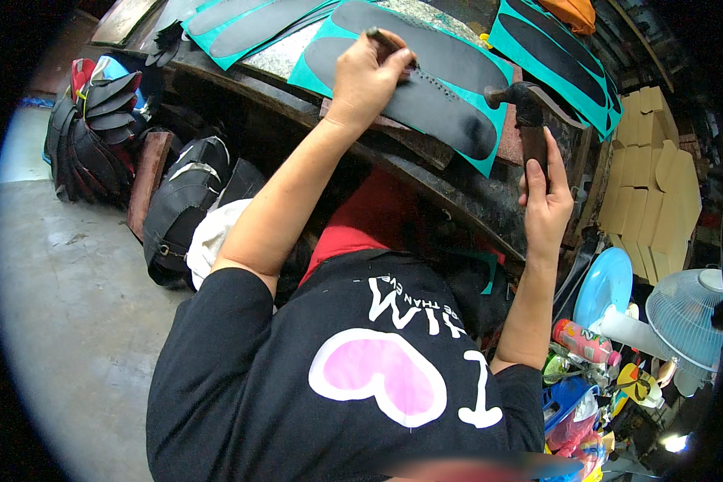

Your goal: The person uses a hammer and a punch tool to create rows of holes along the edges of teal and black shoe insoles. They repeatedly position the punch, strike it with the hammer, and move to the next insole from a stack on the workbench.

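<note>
Up on the workbench, my left hand (369,76) is closed around a short dark metal punch (373,33), whose upper end sticks out above my fingers. Its lower end is hidden by the hand. Beneath lies a teal-backed sheet (484,161) bearing black sole-shaped pieces (450,120); a row of small dark marks runs across one piece beside my fingertips. My right hand (548,193) grips the dark handle of a hammer (527,100), held upright at the sheet's right end. The hammer head is apart from the punch.
More teal sheets with black soles (550,52) lie at the bench's back. Bundled black sole-shaped pieces (96,136) and a black bag-like thing (181,209) stand left. On the right are folded cardboard boxes (647,177), a white fan (687,313) and a pink bottle (582,339).
</note>
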`<state>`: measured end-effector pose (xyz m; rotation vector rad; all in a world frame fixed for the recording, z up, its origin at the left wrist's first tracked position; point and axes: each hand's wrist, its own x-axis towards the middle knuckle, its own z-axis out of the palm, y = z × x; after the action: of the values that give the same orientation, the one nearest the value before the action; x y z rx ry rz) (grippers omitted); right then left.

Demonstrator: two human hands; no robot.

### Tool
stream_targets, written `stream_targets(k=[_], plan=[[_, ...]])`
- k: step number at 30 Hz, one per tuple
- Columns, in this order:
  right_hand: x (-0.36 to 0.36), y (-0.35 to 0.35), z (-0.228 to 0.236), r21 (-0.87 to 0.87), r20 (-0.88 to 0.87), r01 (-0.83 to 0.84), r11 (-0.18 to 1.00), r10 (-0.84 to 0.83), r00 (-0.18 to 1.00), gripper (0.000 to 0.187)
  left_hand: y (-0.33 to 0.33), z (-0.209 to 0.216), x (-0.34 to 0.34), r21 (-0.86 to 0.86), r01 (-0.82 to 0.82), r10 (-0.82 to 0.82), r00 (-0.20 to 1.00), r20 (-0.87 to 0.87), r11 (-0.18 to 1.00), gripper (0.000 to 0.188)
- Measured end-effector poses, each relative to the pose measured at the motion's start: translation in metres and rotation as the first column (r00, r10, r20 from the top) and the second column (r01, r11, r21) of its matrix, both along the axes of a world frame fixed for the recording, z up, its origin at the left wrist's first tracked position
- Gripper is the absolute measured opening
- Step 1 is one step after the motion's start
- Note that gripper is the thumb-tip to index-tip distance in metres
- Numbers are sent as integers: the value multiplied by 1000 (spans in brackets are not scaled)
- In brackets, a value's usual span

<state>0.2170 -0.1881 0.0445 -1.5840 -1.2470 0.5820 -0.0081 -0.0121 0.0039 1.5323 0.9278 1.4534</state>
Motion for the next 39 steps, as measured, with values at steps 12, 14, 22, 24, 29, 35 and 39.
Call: stream_targets(k=[12, 14, 22, 24, 29, 35, 39], plan=[[-26, 12, 40, 399, -9, -133, 907, 149, 989, 49, -7, 8, 6, 373, 71, 157, 824, -545, 925, 15], [-27, 18, 25, 209, 212, -169, 963, 124, 969, 49, -13, 7, 12, 521, 148, 286, 696, -659, 840, 14], [-4, 8, 24, 160, 14, -35, 987, 33, 999, 44, 2, -3, 3, 67, 77, -56, 959, -277, 995, 12], [-9, 2, 34, 334, -23, -27, 942, 37, 999, 45, 1, -1, 5, 105, 95, -50, 927, -371, 990, 13], [-23, 10, 21, 335, 275, -146, 931, 52, 960, 47, -13, 5, 18, 577, 174, 234, 794, -562, 798, 20], [-4, 12, 7, 103, 149, -30, 994, 14, 989, 46, -7, -1, 16, 22, -3, 8, 980, -197, 1000, 11], [-6, -4, 35, 243, -10, -44, 969, 48, 999, 45, -5, -2, 14, 125, 89, -43, 942, -332, 988, 16]])
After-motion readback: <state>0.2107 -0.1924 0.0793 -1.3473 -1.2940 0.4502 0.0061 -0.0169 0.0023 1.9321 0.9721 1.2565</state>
